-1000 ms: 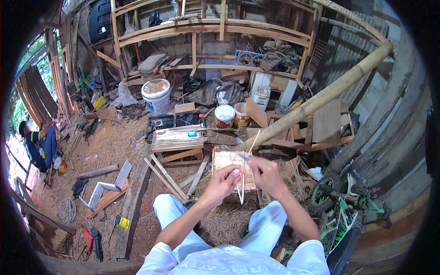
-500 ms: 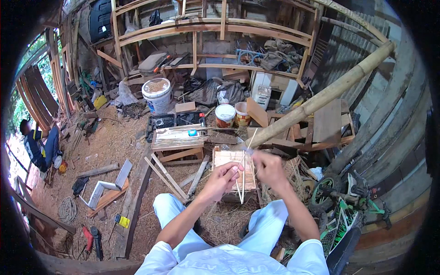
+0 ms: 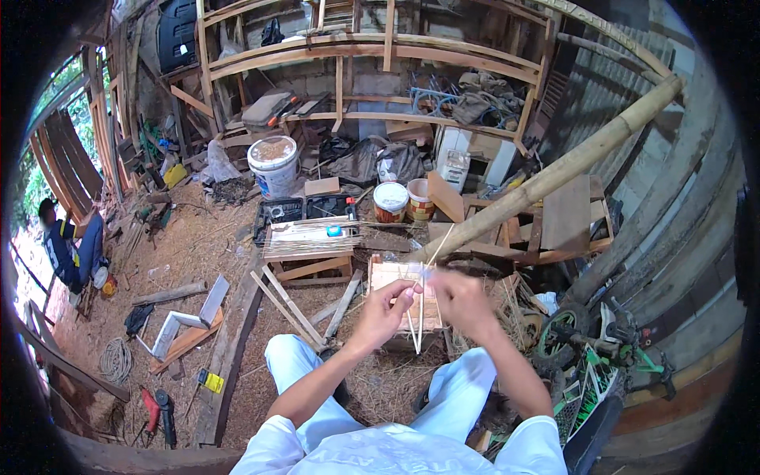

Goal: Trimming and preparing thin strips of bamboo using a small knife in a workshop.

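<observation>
Above a small wooden stool [image 3: 393, 271] between my knees, my left hand [image 3: 385, 315] is closed in a pinch on a thin wooden strip [image 3: 441, 245]. The strip slants up and away to the right, past my fingers. Pale thin lengths also hang below the hand and meet in a point near the stool's front edge. My right hand [image 3: 461, 302] is closed just to the right, close to the strip and smeared by motion. A bluish blur shows at its fingers; what it holds is not clear.
Ahead left, a low bench [image 3: 307, 247] carries several thin strips and a blue tape measure [image 3: 334, 231]. A thick bamboo pole [image 3: 546, 174] slants across the right. Buckets [image 3: 273, 168] stand behind. A small green bicycle [image 3: 590, 364] lies at right. Another person [image 3: 71, 245] sits far left.
My right hand has come slightly down and toward me, with the bluish blur lower along the strip. The strip's upper end leans farther right. My left hand stays nearly in place.
</observation>
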Action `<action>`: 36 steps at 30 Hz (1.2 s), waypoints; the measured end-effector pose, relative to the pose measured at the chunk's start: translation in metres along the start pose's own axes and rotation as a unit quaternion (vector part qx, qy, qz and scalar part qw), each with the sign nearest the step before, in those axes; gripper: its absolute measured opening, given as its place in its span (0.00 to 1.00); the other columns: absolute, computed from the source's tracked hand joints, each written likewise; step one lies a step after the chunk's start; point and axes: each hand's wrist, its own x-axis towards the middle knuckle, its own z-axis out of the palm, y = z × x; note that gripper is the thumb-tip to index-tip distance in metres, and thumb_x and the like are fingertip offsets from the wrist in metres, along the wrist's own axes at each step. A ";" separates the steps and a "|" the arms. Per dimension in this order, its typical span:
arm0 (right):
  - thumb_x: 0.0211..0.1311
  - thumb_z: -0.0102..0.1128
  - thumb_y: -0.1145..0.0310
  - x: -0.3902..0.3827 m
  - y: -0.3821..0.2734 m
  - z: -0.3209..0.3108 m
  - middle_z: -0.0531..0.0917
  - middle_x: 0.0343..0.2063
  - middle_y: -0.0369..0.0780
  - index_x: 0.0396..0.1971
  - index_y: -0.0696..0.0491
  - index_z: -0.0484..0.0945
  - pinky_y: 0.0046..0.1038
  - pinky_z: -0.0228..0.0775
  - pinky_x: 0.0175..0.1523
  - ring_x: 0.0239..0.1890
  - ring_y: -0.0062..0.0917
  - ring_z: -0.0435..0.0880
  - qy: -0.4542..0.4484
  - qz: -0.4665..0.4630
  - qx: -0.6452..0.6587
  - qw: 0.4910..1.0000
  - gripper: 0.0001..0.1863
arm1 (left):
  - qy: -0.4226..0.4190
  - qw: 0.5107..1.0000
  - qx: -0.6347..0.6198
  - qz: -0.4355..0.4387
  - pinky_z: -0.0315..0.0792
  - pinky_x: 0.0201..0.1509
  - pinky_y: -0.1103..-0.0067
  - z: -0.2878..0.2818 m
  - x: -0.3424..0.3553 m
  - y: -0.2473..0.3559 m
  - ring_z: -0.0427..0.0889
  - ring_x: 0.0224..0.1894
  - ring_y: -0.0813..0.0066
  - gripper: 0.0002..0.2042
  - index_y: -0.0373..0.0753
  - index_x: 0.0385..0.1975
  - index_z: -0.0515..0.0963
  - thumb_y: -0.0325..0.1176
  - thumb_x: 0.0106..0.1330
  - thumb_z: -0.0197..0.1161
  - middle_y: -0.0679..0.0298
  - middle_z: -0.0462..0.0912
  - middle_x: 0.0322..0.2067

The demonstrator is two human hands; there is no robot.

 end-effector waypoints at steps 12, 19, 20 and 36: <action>0.58 0.52 0.76 0.000 0.017 -0.001 0.83 0.35 0.50 0.37 0.58 0.82 0.33 0.76 0.43 0.39 0.36 0.85 0.030 0.031 0.006 0.999 0.11 | 0.075 0.979 0.163 0.101 0.59 0.22 0.82 0.005 -0.006 -0.003 0.62 0.20 0.86 0.10 0.35 0.42 0.78 0.33 0.68 0.53 0.68 0.77 0.24; 0.63 0.52 0.71 0.015 0.013 -0.027 0.83 0.33 0.49 0.38 0.56 0.81 0.33 0.75 0.37 0.34 0.40 0.84 0.026 0.136 -0.010 0.990 0.10 | 0.108 0.968 0.212 0.080 0.64 0.22 0.77 -0.004 -0.012 -0.001 0.70 0.18 0.79 0.09 0.34 0.41 0.78 0.30 0.67 0.54 0.59 0.82 0.25; 0.63 0.52 0.71 0.006 -0.001 -0.010 0.82 0.32 0.50 0.36 0.57 0.81 0.33 0.75 0.37 0.34 0.40 0.84 0.032 0.068 0.002 0.997 0.10 | 0.123 0.959 0.216 0.135 0.66 0.24 0.76 -0.002 -0.007 -0.008 0.72 0.19 0.76 0.09 0.33 0.41 0.77 0.29 0.66 0.54 0.56 0.82 0.27; 0.62 0.53 0.68 0.016 0.037 -0.005 0.80 0.25 0.54 0.36 0.55 0.82 0.34 0.73 0.32 0.26 0.40 0.84 0.003 0.162 -0.036 0.986 0.10 | 0.125 0.940 0.266 0.174 0.72 0.31 0.73 -0.001 -0.006 -0.024 0.81 0.26 0.62 0.09 0.31 0.40 0.77 0.25 0.64 0.54 0.50 0.83 0.33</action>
